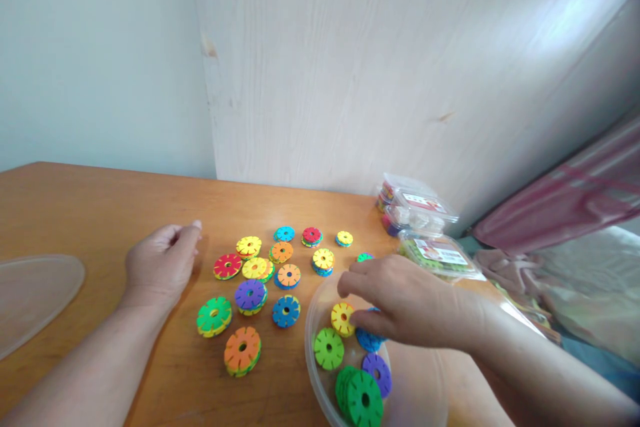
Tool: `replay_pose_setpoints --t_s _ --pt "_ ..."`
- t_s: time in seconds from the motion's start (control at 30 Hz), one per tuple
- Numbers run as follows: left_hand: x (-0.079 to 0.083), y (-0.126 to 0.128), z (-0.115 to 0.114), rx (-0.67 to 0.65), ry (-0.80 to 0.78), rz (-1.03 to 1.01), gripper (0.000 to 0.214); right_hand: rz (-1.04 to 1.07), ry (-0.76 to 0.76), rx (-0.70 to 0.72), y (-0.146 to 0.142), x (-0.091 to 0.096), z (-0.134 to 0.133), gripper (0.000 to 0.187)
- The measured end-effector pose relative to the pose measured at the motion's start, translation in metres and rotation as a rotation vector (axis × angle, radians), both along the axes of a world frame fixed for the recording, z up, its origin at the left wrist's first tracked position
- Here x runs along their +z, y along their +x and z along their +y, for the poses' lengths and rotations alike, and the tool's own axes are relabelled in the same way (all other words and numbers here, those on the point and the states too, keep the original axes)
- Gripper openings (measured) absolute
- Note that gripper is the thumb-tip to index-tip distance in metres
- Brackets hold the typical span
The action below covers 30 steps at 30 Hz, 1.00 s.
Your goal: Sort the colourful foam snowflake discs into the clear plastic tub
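Head view: my right grip, released, likely seeks a yellow disc in the tub (left grip clenched); pinching is needed.

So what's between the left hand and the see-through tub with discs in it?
Stacks of colourful notched discs, on the wooden table, in the head view.

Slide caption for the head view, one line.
Right hand over a clear tub of notched discs, left hand curled beside colourful disc stacks on a brown table.
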<state>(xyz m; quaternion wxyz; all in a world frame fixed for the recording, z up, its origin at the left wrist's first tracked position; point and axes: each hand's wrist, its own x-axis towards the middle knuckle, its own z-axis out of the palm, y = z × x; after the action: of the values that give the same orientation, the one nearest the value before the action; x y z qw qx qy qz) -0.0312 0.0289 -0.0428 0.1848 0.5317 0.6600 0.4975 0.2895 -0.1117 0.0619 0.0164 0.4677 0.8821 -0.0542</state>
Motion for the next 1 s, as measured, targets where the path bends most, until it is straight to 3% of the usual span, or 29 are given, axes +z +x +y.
replay_pose_setpoints --t_s 0.13,0.23,0.47,0.77,0.9,1.0 --pt "0.001 0.000 0.000 0.006 -0.014 0.021 0.035 0.113 0.083 -0.121 0.003 0.011 0.023 0.019" --pt "-0.001 -0.001 0.001 0.004 -0.016 0.024 0.037 0.126 0.058 -0.172 0.005 0.009 0.053 0.024" --pt "-0.003 -0.001 0.001 0.003 -0.001 -0.009 0.038 -0.024 -0.087 -0.086 -0.002 -0.015 0.100 0.049" --pt "-0.002 0.000 0.000 0.002 0.002 0.020 0.038 -0.088 -0.109 -0.062 -0.007 -0.021 0.105 0.046" --pt "0.000 0.000 0.000 0.009 -0.011 0.019 0.037 0.017 -0.061 -0.086 -0.004 -0.005 0.092 0.043" --pt "0.000 0.000 0.000 0.016 -0.015 0.022 0.037 0.104 -0.011 -0.088 -0.002 0.014 0.067 0.039"
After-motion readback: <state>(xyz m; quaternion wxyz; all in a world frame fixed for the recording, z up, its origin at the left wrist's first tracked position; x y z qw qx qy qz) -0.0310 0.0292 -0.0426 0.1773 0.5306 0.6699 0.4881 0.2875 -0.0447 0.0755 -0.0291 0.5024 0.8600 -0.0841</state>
